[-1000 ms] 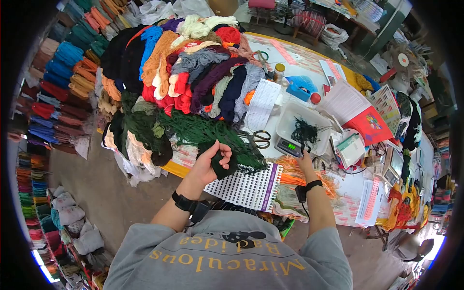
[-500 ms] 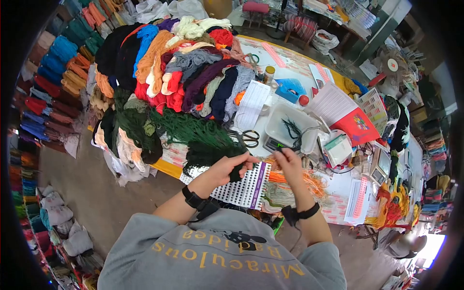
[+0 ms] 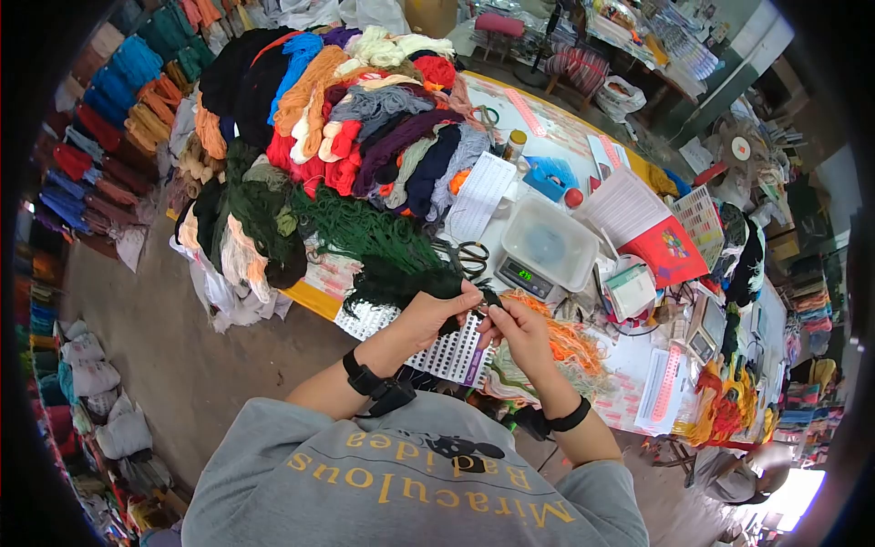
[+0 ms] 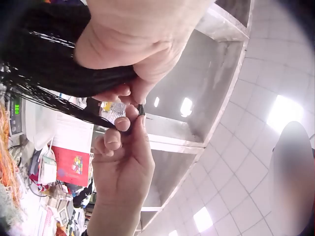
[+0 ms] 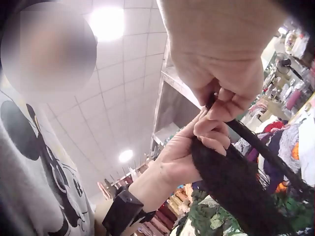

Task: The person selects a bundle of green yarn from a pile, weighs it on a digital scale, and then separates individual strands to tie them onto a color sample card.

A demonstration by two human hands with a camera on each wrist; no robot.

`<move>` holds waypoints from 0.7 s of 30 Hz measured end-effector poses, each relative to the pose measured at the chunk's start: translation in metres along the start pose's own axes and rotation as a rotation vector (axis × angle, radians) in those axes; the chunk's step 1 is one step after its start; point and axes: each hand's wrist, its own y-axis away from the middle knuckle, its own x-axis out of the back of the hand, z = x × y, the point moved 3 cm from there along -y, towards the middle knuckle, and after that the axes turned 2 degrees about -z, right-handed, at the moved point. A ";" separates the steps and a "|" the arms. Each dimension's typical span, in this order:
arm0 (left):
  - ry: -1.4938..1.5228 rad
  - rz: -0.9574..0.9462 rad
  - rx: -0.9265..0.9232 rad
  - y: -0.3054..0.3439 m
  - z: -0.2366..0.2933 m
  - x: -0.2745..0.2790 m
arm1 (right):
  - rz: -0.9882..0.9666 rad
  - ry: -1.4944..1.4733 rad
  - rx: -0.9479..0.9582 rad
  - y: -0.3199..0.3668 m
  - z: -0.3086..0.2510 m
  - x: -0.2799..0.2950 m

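Observation:
A thick hank of dark yarn (image 3: 392, 281) is held in my left hand (image 3: 433, 317), over the table's front edge. Strands droop from that hand, as the left wrist view shows. My right hand (image 3: 519, 337) meets the left one fingertip to fingertip. Its thumb and fingers pinch a thin dark yarn end (image 4: 141, 109) between the two hands. In the right wrist view, a narrow strand bundle (image 5: 266, 150) runs from the pinching fingers beside the thicker hank (image 5: 231, 184). Under the hands lies a white spiral-bound card (image 3: 456, 356) with rows of dark dots.
Beyond the right hand a clear plastic tub (image 3: 551, 239) stands by a digital scale (image 3: 526, 276) with a lit green display. Black scissors (image 3: 472, 260) lie left of it. Orange yarn (image 3: 565, 333) is close at right. Coloured hanks (image 3: 365, 118) pile up at back left.
My right hand has come from the scale to my left hand, bringing dark strands out of the tub. The left hand has shifted right with its yarn.

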 end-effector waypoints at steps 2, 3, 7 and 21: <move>-0.013 -0.016 0.001 0.003 0.000 -0.001 | 0.000 -0.013 0.000 0.004 -0.002 -0.001; -0.012 -0.020 0.000 0.004 0.000 -0.002 | 0.002 -0.030 -0.001 0.006 -0.002 -0.002; 0.157 0.042 0.068 0.006 0.001 -0.004 | 0.044 -0.030 -0.027 0.013 -0.007 0.000; 0.198 -0.143 -0.014 0.011 0.003 -0.007 | -0.075 -0.609 -0.231 0.017 0.000 -0.001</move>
